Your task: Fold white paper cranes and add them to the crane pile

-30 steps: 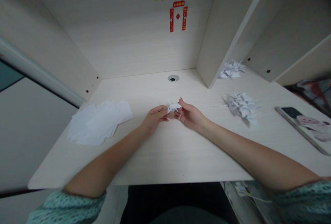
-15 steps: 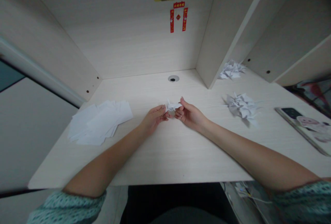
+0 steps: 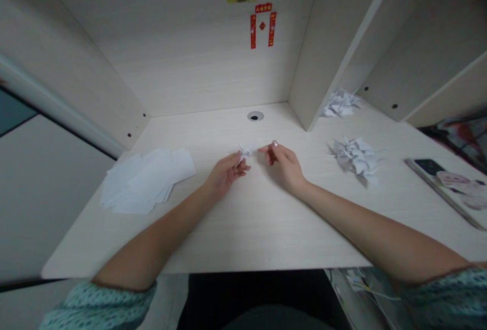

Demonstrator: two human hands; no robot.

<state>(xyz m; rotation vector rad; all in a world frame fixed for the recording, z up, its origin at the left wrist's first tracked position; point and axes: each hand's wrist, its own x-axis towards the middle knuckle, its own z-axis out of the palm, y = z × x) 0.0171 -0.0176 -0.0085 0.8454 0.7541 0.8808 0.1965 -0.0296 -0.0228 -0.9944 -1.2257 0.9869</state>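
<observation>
While our left hand (image 3: pixel 221 175) steadies the folded paper (image 3: pixel 246 152) in a pinch for shaping, our loosely spread right hand (image 3: pixel 288 165), toward 3 o'clock, likely needs light fingertip contact.

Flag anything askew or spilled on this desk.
The loose sheets on the left look askew, their edges fanned unevenly. The nearer folded papers on the right sit jumbled in a heap. Nothing looks spilled.

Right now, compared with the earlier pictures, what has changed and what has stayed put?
The right hand has let go of the small folded paper and moved slightly right. The paper has shifted a little left, still held by the left hand. The loose sheets, the nearer folded-paper pile and the phone stayed put.
</observation>
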